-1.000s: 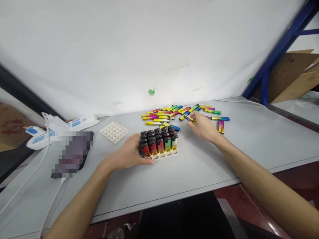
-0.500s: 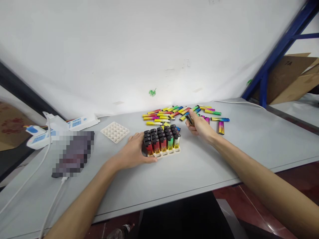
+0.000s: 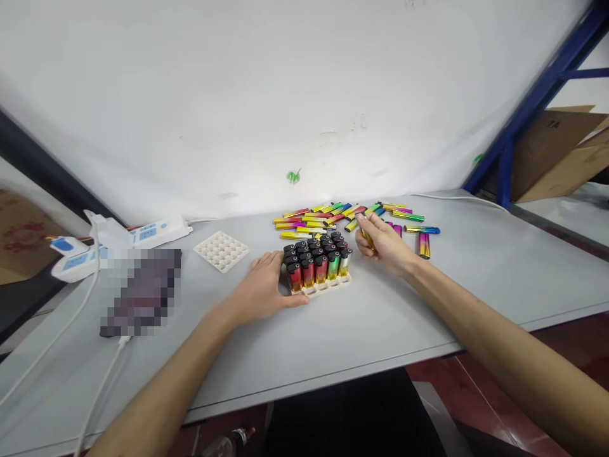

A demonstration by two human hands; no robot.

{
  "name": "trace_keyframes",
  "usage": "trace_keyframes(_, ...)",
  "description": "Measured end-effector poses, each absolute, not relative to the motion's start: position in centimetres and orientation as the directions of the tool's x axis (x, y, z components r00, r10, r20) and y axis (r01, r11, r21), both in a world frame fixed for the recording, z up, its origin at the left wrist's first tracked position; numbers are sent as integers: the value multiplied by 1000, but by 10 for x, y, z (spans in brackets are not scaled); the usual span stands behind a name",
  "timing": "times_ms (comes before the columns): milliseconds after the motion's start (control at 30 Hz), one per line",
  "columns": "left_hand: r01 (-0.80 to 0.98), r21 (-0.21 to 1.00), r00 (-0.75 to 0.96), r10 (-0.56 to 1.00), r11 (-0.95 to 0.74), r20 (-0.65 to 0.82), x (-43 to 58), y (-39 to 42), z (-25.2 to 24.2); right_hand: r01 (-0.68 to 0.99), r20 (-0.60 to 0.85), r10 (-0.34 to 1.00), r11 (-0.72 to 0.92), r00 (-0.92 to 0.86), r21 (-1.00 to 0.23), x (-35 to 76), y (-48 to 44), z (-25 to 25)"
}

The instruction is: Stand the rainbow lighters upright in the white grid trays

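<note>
Metallic-coloured lighters (image 3: pixel 321 269) with black tops stand upright in rows in a white holder tray (image 3: pixel 327 287). My left hand (image 3: pixel 261 289) grips this tray from its left side, the thumb lying along the front edge and the other fingers behind the left corner. Just right of the tray, my right hand (image 3: pixel 389 246) is closed on a gold-coloured lighter (image 3: pixel 366 238), which is partly covered by the fingers. Behind both hands, a loose pile of shiny lighters (image 3: pixel 304 224) lies along the wall, with a pink-and-gold lighter (image 3: pixel 424 245) apart on the right.
A second white tray (image 3: pixel 221 251) shows its holes on the left. Farther left are a power strip (image 3: pixel 155 233), a blurred-out dark object (image 3: pixel 147 289) and a white cable (image 3: pixel 107 381). The wall bounds the grey table (image 3: pixel 304 362) behind; cardboard boxes (image 3: pixel 554 152) stand beyond the blue frame.
The filled tray and my left hand have shifted slightly right. In my right hand the lighter has turned more upright, showing more gold, close to where it was.
</note>
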State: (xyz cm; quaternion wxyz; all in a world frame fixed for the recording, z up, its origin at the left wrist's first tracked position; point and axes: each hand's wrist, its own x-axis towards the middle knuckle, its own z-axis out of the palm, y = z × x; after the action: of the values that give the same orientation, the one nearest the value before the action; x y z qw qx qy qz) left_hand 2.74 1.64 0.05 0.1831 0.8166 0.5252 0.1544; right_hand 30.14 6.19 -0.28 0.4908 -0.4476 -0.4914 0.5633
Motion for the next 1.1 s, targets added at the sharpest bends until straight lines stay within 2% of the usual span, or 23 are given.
trace_keyframes(267,811,451,396,917,-372,45,27,17,2,-126,-196,977,-205,-81,-971,303,66,-5)
trace_keyframes(1100,783,472,446,895,-405,27,23,17,5,-108,-226,974,-227,-21,-968,297,64,-4)
